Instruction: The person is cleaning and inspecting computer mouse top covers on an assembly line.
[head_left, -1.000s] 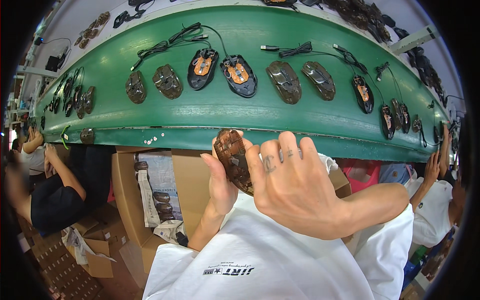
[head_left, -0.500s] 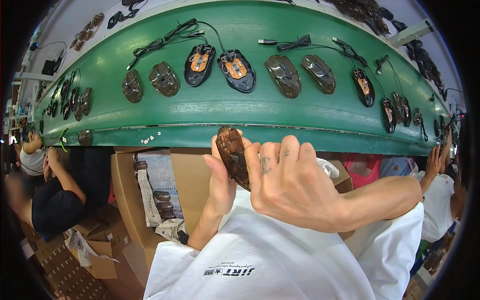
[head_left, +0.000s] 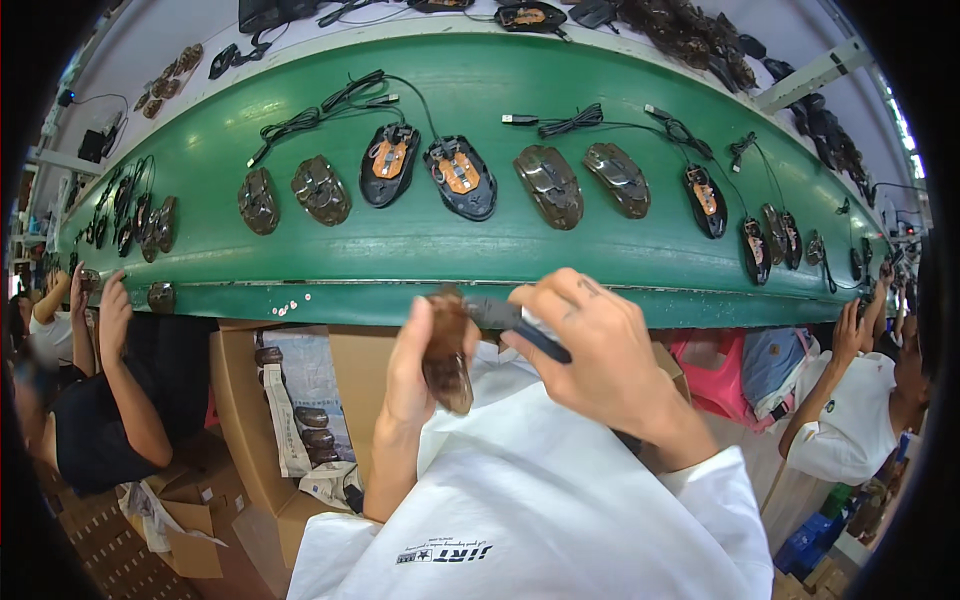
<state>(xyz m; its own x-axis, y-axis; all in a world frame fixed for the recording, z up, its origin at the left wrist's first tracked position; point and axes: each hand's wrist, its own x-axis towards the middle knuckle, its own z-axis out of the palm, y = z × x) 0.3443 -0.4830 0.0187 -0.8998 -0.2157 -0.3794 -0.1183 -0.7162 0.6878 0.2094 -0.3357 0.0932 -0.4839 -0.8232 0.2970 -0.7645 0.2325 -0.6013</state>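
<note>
My left hand (head_left: pixel 403 370) is closed on a translucent brown mouse shell (head_left: pixel 447 350), holding it upright in front of my chest near the belt's edge. In my right hand (head_left: pixel 590 350) is a dark grey and black elongated tool (head_left: pixel 530 332); its tip end is smeared by motion, so its kind is unclear. That end reaches the upper right side of the shell; I cannot tell whether it touches. Ahead on the green belt lie two opened mouse bases (head_left: pixel 461 180) with orange boards and attached cables. Brown shells (head_left: pixel 550 188) lie to both sides of them.
The green conveyor belt (head_left: pixel 400 255) runs across in front of me. A cardboard box (head_left: pixel 240 400) with newspaper and brown shells stands at lower left. Other people (head_left: pixel 110 400) work at both sides. A pink stool (head_left: pixel 710 365) stands at right. Small white bits (head_left: pixel 292 305) lie on the belt's near edge.
My right hand has moved slightly right, away from the shell, and the dark tool now shows in it. The shell sits a little lower and has turned. The belt's things appear lower in view.
</note>
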